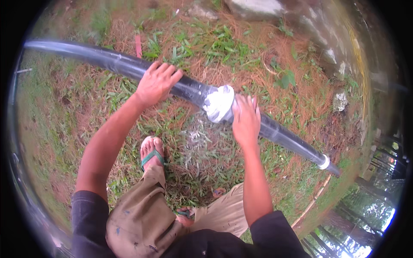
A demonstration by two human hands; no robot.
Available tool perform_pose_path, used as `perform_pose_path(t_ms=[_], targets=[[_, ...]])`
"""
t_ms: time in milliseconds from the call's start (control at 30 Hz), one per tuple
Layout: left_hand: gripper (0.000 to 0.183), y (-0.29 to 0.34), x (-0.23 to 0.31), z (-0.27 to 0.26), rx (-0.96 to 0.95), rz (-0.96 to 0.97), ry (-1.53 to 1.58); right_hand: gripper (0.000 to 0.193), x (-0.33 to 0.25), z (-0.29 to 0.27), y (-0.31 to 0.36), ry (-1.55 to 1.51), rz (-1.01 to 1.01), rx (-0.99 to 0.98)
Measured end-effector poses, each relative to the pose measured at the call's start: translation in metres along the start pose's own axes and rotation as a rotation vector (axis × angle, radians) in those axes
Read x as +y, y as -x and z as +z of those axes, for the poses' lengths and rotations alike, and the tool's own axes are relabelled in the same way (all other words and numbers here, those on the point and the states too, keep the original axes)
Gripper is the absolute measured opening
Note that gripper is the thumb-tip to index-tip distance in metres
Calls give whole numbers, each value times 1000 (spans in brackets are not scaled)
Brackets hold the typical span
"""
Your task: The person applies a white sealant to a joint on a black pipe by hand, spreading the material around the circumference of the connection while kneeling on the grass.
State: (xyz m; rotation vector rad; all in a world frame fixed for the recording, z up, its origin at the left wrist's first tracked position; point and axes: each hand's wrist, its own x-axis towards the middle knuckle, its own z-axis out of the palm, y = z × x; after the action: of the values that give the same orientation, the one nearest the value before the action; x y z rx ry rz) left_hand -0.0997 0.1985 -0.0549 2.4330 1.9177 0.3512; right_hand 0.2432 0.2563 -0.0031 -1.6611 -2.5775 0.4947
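Note:
A long black pipe (116, 60) runs across in front of me from the far left down to the right. White, paste-like material (219, 103) is wrapped or smeared around its middle, forming a thick band. My left hand (159, 83) grips the pipe left of that band, fingers curled over the top. Just right of the band, my right hand (246, 118) is closed over the pipe, its fingertips whitened. A second, smaller white band (324, 162) circles the pipe near its right end. The undersides of both grips are hidden.
Grass and brown pine needles cover the ground (189, 142). My feet in green flip-flops (152, 155) stand below the pipe. A pale rock (254, 7) and a stone face (327, 34) lie at the far side. A red strip (138, 46) lies behind the pipe; trees (357, 215) stand at right.

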Motion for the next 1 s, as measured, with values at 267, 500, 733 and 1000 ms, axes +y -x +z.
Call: perform_pose_path(t_ms=[267,500,733,1000], targets=[[61,1,3,0,34,-2,28,51,0,-3,-14,-62,108,-83],[63,4,3,-6,41,-3,7,52,4,-1,-7,-2,100,-76],[62,9,4,-4,59,7,-38,48,-16,6,19,-26,70,32],[62,7,4,-5,40,7,-1,53,-25,18,15,-45,117,85]])
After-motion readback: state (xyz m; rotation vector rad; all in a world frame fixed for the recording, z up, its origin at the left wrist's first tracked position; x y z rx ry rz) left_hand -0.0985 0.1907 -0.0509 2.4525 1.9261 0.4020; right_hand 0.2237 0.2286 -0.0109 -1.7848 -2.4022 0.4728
